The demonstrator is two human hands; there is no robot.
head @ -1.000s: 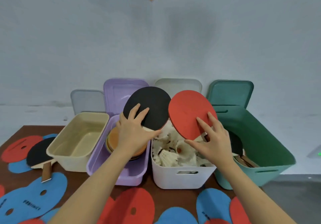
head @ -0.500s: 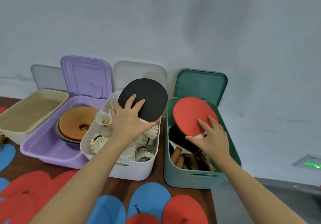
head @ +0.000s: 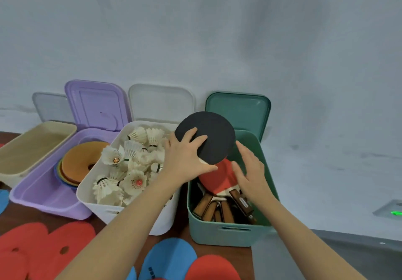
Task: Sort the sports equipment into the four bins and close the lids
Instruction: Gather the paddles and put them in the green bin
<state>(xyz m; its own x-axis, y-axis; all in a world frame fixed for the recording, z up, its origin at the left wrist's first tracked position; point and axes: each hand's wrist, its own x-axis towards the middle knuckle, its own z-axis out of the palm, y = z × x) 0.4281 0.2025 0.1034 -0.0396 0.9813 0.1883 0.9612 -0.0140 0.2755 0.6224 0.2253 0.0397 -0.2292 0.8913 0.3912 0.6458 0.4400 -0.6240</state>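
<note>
Dropping the black bat into the green bin

The left hand [head: 187, 162] is pinching the black bat [head: 206, 136] by its neck over the green bin [head: 226, 234]; the right hand [head: 250, 171] is hanging open, holding nothing, beside a red bat [head: 219, 179] lying below. Lower it flat, handle towards the other handles, so the lid [head: 239, 108] can close.

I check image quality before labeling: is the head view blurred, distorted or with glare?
Head view: light is soft and even, no glare; the wall carries faint grey shadows. Wide-angle distortion tilts the bins, such as the green bin. The right hand looks slightly motion-blurred; the shuttlecocks stay fairly sharp.
</note>
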